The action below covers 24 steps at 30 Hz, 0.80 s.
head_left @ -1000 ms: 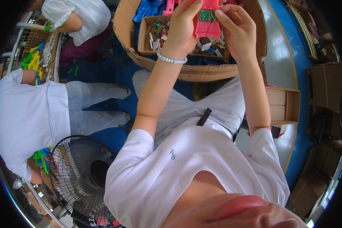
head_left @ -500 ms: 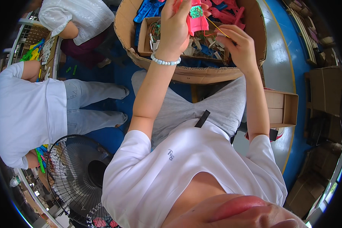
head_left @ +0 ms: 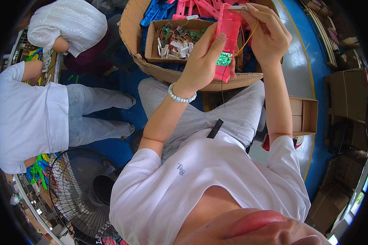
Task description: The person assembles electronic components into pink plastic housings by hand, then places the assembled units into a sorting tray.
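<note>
A large open cardboard box (head_left: 129, 36) carries the things. Blue plastic parts (head_left: 157, 12) lie loose toward its far left corner, and pink plastic parts (head_left: 206, 9) lie to the right of them, farther from the near edge. Close to the near edge, left of the middle, sits a small carton (head_left: 150, 47), heaped with wired pieces (head_left: 178, 44). The blue floor (head_left: 129, 77) bears thin green strips (head_left: 77, 79) beyond the box's left edge.

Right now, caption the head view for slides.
Left hand holding pink casing with green circuit board, right hand at far end.
</note>
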Each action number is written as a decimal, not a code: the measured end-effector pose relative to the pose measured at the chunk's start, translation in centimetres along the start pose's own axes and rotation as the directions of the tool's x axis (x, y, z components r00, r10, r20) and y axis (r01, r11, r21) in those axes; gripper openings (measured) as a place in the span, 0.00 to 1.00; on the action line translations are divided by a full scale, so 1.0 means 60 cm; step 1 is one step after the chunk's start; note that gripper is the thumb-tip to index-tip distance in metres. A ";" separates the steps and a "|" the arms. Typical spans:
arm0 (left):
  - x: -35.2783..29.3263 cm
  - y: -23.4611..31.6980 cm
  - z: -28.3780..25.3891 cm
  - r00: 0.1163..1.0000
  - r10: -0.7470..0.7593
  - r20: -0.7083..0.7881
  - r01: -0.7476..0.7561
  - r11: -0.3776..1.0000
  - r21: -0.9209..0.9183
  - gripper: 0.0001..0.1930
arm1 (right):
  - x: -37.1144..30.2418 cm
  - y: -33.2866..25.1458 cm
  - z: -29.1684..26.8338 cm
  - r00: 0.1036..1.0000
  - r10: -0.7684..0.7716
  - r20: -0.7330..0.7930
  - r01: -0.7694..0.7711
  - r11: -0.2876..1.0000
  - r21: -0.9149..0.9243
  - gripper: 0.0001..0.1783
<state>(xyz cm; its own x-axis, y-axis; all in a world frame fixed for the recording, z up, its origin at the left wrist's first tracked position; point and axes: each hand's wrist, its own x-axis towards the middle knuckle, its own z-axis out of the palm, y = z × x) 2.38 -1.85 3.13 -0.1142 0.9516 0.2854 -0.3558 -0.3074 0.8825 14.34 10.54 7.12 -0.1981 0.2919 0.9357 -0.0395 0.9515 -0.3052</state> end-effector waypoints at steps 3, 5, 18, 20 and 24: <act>-0.005 -0.002 -0.003 0.999 -0.032 -0.043 0.027 0.995 -0.095 0.21 | 0.014 -0.005 0.000 0.982 -0.098 0.163 0.118 0.986 -0.121 0.07; -0.009 -0.006 -0.005 0.998 -0.035 -0.052 0.031 0.996 -0.080 0.21 | 0.014 -0.002 -0.003 0.966 -0.107 0.237 0.155 0.969 -0.194 0.05; -0.020 0.021 0.002 0.998 0.005 -0.060 0.017 0.932 0.363 0.21 | -0.009 -0.005 -0.001 0.970 -0.089 0.225 0.145 0.958 -0.247 0.13; -0.017 0.025 0.008 0.997 -0.061 -0.053 0.067 0.991 0.120 0.21 | -0.011 0.000 -0.004 0.950 -0.094 0.299 0.174 0.952 -0.253 0.17; -0.009 0.016 0.011 0.998 -0.055 -0.028 0.040 0.928 -0.370 0.22 | -0.036 0.010 0.024 0.974 0.201 0.104 -0.211 0.972 0.103 0.08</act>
<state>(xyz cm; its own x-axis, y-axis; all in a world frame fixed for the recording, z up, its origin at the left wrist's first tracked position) 2.71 -2.67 4.07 -0.1204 0.9666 0.2263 -0.6782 -0.2465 0.6923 13.36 10.34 4.64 -0.3025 0.4652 0.8319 -0.0976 0.8531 -0.5126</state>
